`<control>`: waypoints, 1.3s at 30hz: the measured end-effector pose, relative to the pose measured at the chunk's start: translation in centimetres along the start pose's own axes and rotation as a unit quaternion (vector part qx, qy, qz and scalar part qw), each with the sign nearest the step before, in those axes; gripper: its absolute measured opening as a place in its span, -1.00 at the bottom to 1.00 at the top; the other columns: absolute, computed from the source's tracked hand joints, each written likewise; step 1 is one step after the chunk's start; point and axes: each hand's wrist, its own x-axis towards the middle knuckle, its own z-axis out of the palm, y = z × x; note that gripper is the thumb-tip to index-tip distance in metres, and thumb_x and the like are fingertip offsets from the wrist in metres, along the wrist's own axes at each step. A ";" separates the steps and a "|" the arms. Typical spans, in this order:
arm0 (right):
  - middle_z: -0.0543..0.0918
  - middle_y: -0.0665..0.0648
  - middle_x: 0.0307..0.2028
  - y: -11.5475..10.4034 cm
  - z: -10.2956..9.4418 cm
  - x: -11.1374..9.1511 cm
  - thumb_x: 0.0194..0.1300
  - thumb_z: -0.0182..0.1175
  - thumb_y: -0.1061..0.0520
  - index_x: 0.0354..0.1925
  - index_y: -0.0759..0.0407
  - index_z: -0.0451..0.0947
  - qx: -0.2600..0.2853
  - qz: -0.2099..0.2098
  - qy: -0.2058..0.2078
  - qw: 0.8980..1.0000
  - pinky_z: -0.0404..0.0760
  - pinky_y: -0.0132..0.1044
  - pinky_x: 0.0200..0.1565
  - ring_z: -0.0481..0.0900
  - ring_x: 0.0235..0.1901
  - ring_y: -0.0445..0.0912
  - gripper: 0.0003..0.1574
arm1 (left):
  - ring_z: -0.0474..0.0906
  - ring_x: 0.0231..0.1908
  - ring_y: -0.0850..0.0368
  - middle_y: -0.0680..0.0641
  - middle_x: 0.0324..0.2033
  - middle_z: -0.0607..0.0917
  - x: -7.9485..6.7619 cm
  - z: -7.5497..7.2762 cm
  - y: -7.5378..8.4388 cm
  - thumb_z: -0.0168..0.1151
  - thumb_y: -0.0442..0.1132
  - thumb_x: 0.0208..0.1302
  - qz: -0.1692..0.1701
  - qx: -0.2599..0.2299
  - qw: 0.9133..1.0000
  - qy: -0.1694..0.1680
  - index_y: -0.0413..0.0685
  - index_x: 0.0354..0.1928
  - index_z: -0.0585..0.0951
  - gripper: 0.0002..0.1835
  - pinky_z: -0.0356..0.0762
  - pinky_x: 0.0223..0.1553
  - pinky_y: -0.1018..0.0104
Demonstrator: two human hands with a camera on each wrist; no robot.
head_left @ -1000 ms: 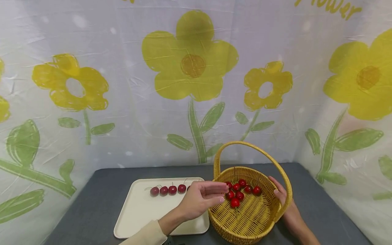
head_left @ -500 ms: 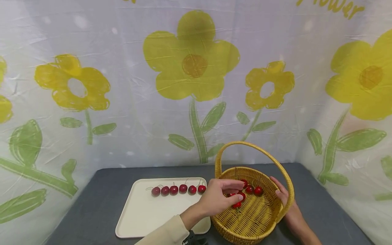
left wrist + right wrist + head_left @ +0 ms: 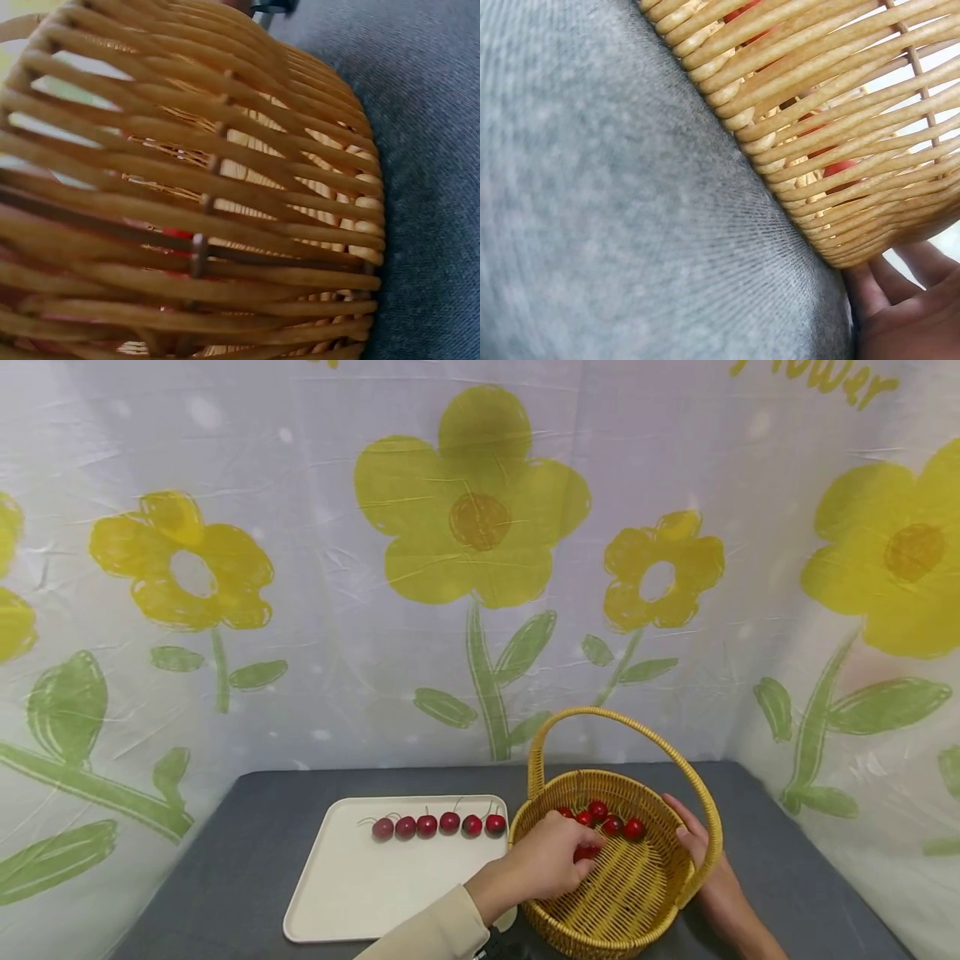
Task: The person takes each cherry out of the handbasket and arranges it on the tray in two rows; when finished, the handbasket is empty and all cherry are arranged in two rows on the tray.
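A round yellow wicker basket (image 3: 637, 906) with a tall arched handle stands on the table at right of centre. Several red cherries (image 3: 633, 829) lie in its far part. My left hand (image 3: 543, 860) reaches down into the basket over the near left rim, fingers bent, and pinches a cherry (image 3: 587, 853) that is partly covered by the fingers. My right hand (image 3: 708, 868) holds the basket by its right side, below the handle. In the right wrist view its fingers (image 3: 900, 277) lie against the basket's outer wall. The left wrist view shows mostly woven wall, hiding the left hand.
A white rectangular tray (image 3: 375, 893) lies left of the basket, with a row of several dark red cherries (image 3: 427, 826) along its far side. The table (image 3: 225, 877) has a grey cloth. A flower-printed curtain (image 3: 315, 693) rises behind it.
My left hand has moved right and down from above the tray's edge into the basket, and its straight fingers have bent onto a cherry. The right hand stays at the basket's side.
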 end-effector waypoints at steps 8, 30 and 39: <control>0.35 0.03 0.54 -0.1 0.0 0.1 0.86 -0.28 -0.17 0.79 -0.05 -0.04 -0.003 0.009 0.002 1.000 0.69 -0.42 0.16 0.55 0.29 -0.47 -0.26 | 0.13 -0.60 0.33 0.16 -0.65 0.43 0.3 0.5 0.3 0.31 -0.48 0.39 0.024 0.091 0.996 -0.008 -0.04 -0.15 0.84 -0.78 0.15 -0.52 0.56; 0.42 -0.12 0.47 -0.2 0.0 0.0 0.85 -0.26 -0.17 0.79 -0.02 -0.05 0.006 0.007 -0.002 1.000 0.70 -0.41 0.16 0.57 0.31 -0.44 -0.25 | 0.61 -0.28 0.41 0.17 -0.12 0.87 2.1 -0.3 0.3 0.43 -0.51 0.21 0.022 0.117 0.987 -0.103 0.05 -0.03 0.89 -0.62 0.48 -0.33 0.63; 0.15 0.36 0.68 -0.5 0.1 -0.1 0.85 -0.30 -0.19 0.80 0.00 -0.10 -0.001 0.008 -0.005 1.000 0.65 -0.46 0.18 0.50 0.30 -0.53 -0.22 | 0.63 -0.23 0.46 0.22 -0.17 0.86 2.4 -0.3 0.2 0.62 -0.26 0.29 0.031 0.097 0.989 -0.108 0.07 -0.06 0.91 -0.80 0.49 -0.03 0.61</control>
